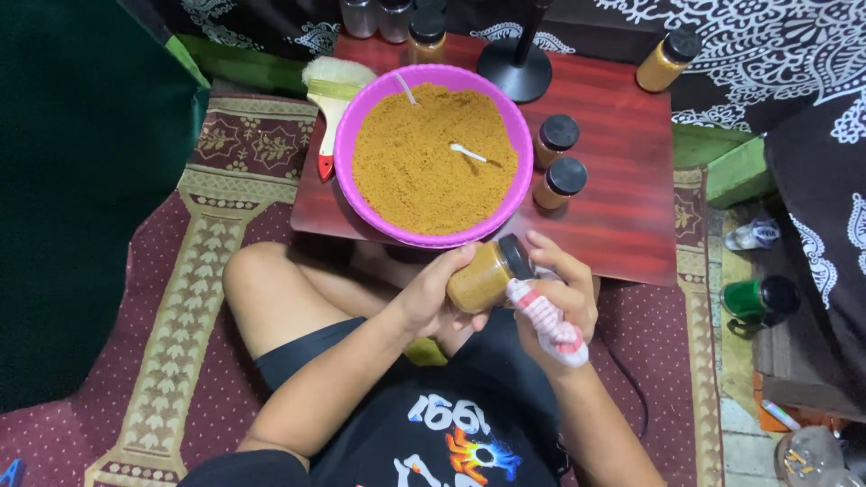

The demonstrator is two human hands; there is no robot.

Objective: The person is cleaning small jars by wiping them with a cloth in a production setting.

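Both hands close around a small jar of brown powder, held over the lap.

The left hand (pixel 431 298) grips the jar (pixel 483 275) by its body; the right hand (pixel 564 293) pinches its black cap (pixel 517 256), a red-and-white cloth (pixel 550 320) clamped in its palm. Just ahead of the hands, a purple bowl (pixel 347 135) of the same powder sits on the red surface (pixel 622 189), two capped jars (pixel 557 158) to its right and a brush (pixel 332 90) to its left.

The small jar (pixel 483 275) I'm holding is full of brown powder. It lies tilted, black cap (pixel 517 255) on, pointing up-right.
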